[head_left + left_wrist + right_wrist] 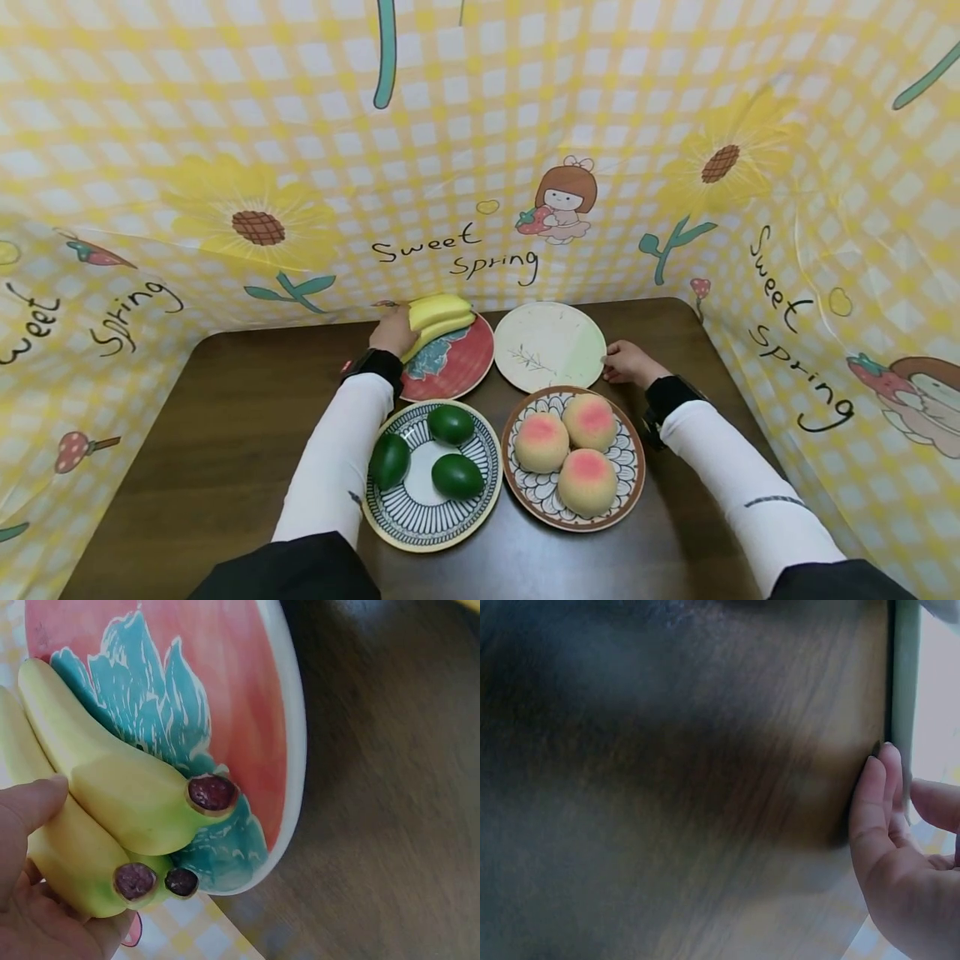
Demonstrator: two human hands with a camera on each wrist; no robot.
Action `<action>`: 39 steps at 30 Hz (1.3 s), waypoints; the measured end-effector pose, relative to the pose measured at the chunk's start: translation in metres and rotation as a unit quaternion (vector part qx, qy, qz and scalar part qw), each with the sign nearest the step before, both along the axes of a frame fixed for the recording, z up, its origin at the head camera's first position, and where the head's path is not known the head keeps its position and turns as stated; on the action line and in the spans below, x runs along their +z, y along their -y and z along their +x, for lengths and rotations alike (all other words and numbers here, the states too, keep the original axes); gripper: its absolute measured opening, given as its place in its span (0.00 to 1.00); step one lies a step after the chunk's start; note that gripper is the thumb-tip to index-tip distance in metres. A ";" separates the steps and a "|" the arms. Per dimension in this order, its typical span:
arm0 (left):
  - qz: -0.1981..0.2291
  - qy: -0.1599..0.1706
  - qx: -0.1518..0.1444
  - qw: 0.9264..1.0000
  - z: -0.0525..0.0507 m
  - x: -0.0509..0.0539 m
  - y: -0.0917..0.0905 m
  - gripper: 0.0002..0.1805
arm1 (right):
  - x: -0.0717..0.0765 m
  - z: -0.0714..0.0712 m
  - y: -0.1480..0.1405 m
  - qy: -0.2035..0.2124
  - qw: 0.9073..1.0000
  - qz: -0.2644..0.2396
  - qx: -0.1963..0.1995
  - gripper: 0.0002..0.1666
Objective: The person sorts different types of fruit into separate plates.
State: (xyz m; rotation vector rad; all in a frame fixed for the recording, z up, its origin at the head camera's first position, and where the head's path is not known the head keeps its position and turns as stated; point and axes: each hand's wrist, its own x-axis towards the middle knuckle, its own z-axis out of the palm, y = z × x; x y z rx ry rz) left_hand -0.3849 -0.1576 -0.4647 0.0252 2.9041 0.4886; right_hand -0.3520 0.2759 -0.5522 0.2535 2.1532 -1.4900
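Note:
My left hand (393,332) grips a bunch of yellow bananas (441,312) at the back of a red plate (468,350) with a blue-green leaf pattern. In the left wrist view the thumb presses on one banana (105,765), and the dark cut ends point over the plate's rim. At the right edge of a pale cream and green plate (543,337), my right hand (632,364) pinches the rim. The right wrist view shows its fingers (868,799) along the outside and underside of that rim, thumb on the upper side. Nothing lies on this pale plate.
Nearer to me, a black-and-white patterned plate (431,537) holds three dark green egg-shaped fruits (457,477). Right of it, a brown-rimmed plate (637,467) bears three peaches (587,482). All stand on a dark wooden table (202,442), with yellow checked cloth (465,125) hanging behind and at both sides.

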 end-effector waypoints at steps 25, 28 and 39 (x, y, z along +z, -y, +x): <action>0.025 -0.040 -0.062 0.997 0.002 0.030 -0.042 0.34 | -0.067 -0.038 -0.021 -0.033 0.999 0.021 0.005 0.08; 0.039 -0.036 -0.078 0.996 0.004 0.034 -0.065 0.35 | -0.046 -0.027 -0.015 -0.029 0.999 0.034 -0.001 0.09; 0.045 -0.016 -0.135 0.990 0.016 0.022 -0.144 0.31 | -0.142 -0.073 -0.041 -0.087 0.996 0.005 0.007 0.12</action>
